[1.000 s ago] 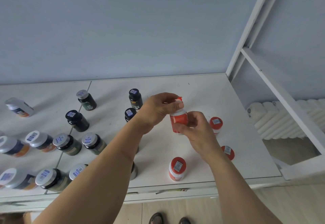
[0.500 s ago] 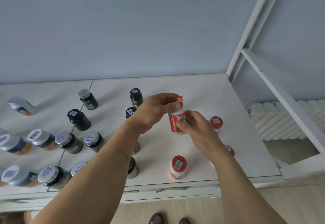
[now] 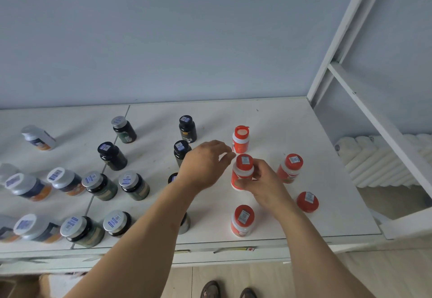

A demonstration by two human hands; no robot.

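The right hand grips the upright bottle by its body. The left hand, fingers loose and empty, hovers just left of its cap.

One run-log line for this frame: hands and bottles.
right hand: grips red-capped bottle | left hand: open, beside it, holds nothing | flip-lid bottle: upright behind, lid open

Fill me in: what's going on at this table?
A person is handling orange bottles at a white table. The right hand grips a red-capped bottle round its body. The left hand hovers open beside the cap, apparently not touching it. Just behind stands an open-lidded bottle, its flip lid up. Three more capped bottles stand nearby.
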